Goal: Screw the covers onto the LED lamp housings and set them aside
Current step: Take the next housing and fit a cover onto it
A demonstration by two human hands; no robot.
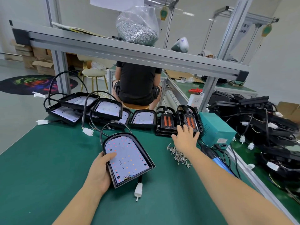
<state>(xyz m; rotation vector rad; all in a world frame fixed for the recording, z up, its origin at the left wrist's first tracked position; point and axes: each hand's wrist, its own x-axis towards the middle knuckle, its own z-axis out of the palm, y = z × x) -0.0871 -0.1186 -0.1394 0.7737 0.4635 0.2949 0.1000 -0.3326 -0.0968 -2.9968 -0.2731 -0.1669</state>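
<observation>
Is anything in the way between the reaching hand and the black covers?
No. The right hand is open and already at the right stack of covers, fingertips on it. The loose screws lie nearer, beside the wrist, not between.

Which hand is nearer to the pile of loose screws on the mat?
Right. The right hand reaches over the screws toward the covers; the left hand holds the housing, farther left.

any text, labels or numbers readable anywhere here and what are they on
None can be read with confidence.
Hanging sign at upper right: dark characters, too blurred to read.
Label on the teal box: small print, unreadable.
Yellow hanging tag: markings too small.
White device on the shelf: blue mark, unreadable.
</observation>
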